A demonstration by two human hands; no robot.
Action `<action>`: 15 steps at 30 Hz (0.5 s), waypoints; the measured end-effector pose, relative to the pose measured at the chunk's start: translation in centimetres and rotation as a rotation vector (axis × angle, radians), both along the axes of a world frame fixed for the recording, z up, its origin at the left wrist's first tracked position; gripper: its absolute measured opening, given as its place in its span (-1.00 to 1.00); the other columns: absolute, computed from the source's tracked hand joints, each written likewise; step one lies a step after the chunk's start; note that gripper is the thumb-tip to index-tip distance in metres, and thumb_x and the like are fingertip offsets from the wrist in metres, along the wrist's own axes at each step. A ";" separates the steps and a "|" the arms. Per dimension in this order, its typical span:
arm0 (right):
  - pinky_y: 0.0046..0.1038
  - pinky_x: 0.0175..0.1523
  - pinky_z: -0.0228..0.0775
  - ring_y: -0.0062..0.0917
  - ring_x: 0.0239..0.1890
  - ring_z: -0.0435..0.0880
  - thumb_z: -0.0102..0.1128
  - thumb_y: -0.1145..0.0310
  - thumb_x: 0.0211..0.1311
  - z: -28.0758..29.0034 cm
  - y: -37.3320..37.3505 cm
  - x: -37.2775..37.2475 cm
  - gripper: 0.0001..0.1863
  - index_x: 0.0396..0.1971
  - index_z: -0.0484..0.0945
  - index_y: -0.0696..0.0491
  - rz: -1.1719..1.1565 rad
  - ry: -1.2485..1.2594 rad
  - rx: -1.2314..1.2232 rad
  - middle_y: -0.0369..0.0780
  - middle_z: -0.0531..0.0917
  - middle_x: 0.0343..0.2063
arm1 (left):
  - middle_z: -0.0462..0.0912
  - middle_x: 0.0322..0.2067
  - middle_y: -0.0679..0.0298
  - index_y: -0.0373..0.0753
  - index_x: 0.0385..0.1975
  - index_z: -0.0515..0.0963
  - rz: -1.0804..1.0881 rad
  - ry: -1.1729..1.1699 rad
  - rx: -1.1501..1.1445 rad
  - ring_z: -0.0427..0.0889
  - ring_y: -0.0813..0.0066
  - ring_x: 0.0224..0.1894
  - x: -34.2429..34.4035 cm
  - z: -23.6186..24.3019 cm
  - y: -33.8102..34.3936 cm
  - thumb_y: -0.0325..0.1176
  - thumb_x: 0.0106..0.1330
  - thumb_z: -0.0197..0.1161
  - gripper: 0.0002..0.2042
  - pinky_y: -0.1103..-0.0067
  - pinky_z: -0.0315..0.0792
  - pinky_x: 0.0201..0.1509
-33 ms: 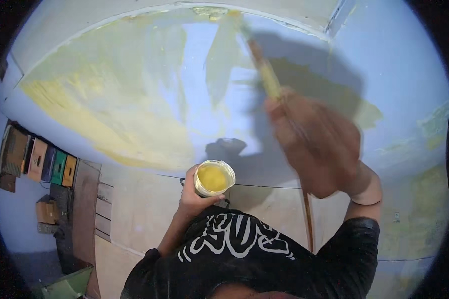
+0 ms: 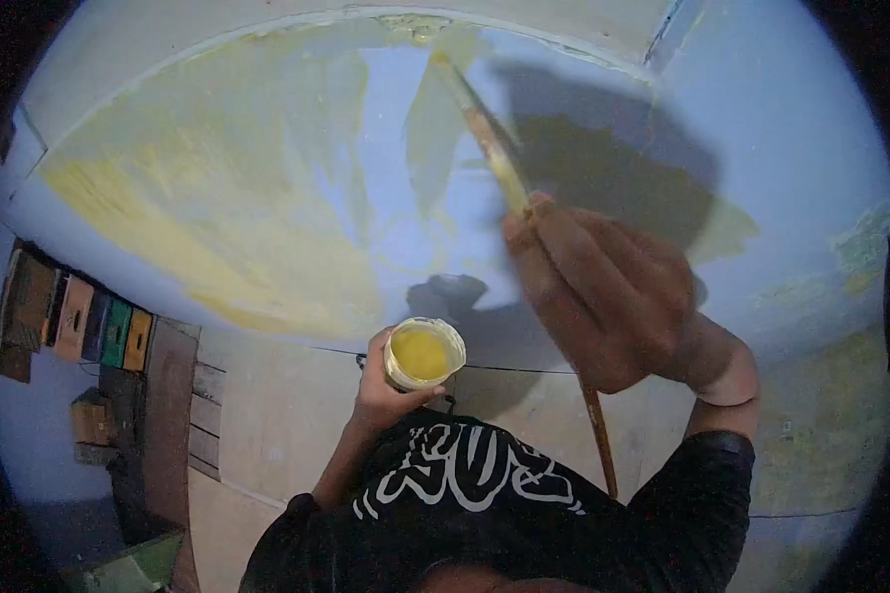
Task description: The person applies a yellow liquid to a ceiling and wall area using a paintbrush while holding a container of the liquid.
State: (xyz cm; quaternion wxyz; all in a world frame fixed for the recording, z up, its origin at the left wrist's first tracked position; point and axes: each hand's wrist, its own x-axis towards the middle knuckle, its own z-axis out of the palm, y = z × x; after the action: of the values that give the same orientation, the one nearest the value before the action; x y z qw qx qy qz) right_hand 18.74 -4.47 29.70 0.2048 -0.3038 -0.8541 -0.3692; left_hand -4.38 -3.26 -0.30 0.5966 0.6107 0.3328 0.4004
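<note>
My right hand (image 2: pixel 608 287) is closed around a long paintbrush (image 2: pixel 499 163) with yellow paint on its shaft. The brush tip is up at the blue wall (image 2: pixel 391 128), close under the wall's upper edge; whether it touches cannot be made out. Below the fist, the brown end of the handle sticks out. Lower down, my left hand (image 2: pixel 381 395) wraps round a small white tub (image 2: pixel 455 341). Inside the tub lies yellow paint (image 2: pixel 420 354), and its rim is smeared. Pale yellow and greenish paint (image 2: pixel 247 227) covers much of the wall's left part.
A pale ledge or trim (image 2: pixel 297 20) runs along the wall's top, with a rough patch (image 2: pixel 410 28) on it. At the left stand several coloured boxes (image 2: pixel 119 334), a brown carton (image 2: pixel 94 422) and a green container (image 2: pixel 133 568). My shadow falls across the wall's right half.
The brush tip has shifted left and slightly down from the wall's upper edge, and my right hand has moved left with it. My left hand and the tub have stayed put.
</note>
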 end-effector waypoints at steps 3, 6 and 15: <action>-0.46 -0.18 0.68 -0.32 -0.25 0.75 0.36 0.49 -0.01 -1.0 0.2 0.4 -0.77 -0.34 0.64 0.31 0.061 -0.135 -0.004 -0.06 0.65 -0.31 | 0.42 0.25 0.02 -0.40 0.38 0.12 -0.007 -0.027 0.006 0.45 0.23 0.33 0.4 0.9 -0.1 -0.33 -0.02 0.71 0.01 0.32 0.32 0.45; -0.44 -0.15 0.68 -0.32 -0.25 0.74 0.36 0.50 -0.01 0.3 0.2 0.2 -0.79 -0.37 0.64 0.30 0.046 -0.093 0.080 -0.06 0.65 -0.31 | 0.42 0.25 0.03 -0.40 0.38 0.12 0.000 -0.033 -0.011 0.46 0.24 0.33 0.1 1.3 -0.2 -0.36 -0.01 0.69 -0.01 0.31 0.32 0.45; -0.45 -0.17 0.69 -0.32 -0.23 0.77 0.35 0.47 0.03 0.5 -0.1 -0.2 -0.70 -0.22 0.66 0.31 0.055 -0.051 -0.022 -0.05 0.66 -0.29 | 0.41 0.24 0.00 -0.41 0.37 0.12 -0.013 -0.035 -0.011 0.45 0.23 0.33 0.0 2.0 -0.1 -0.40 0.02 0.66 -0.03 0.32 0.34 0.44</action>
State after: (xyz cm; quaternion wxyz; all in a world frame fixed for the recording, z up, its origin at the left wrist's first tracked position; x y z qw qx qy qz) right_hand 18.54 -4.59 30.25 0.1897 -0.2728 -0.8712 -0.3614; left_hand -4.41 -3.31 1.67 0.6080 0.6026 0.3207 0.4053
